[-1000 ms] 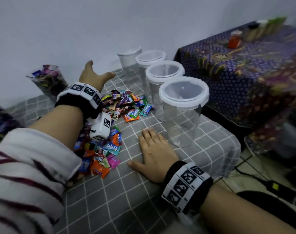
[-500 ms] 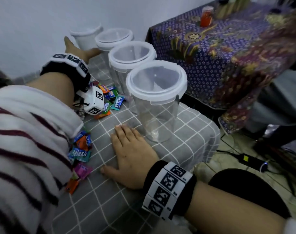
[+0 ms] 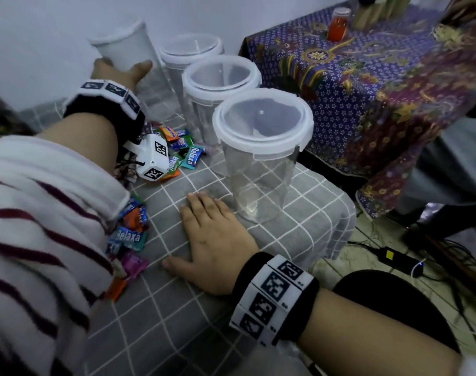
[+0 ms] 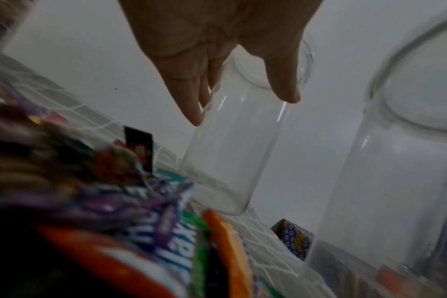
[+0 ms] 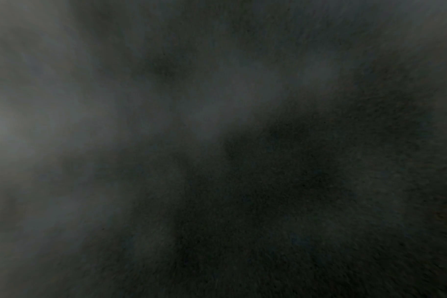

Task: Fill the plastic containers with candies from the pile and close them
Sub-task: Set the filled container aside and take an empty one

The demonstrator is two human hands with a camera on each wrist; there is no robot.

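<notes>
Several clear plastic containers with white lids stand in a row on the grey checked tablecloth. My left hand grips the farthest container, which leans toward me. In the left wrist view the thumb and fingers wrap the clear container wall. It looks empty. The nearest container is empty with its lid on. My right hand lies flat on the cloth just left of its base. Wrapped candies lie under my left forearm, more candies beside my sleeve. The right wrist view is dark.
The table's right edge drops off close behind the nearest container. A second table with a purple patterned cloth stands to the right, an orange jar on it. A power adapter with cables lies on the floor.
My left hand has reached from above the candy pile to the farthest container and closed around it, tilting it. The right hand has stayed flat on the cloth.
</notes>
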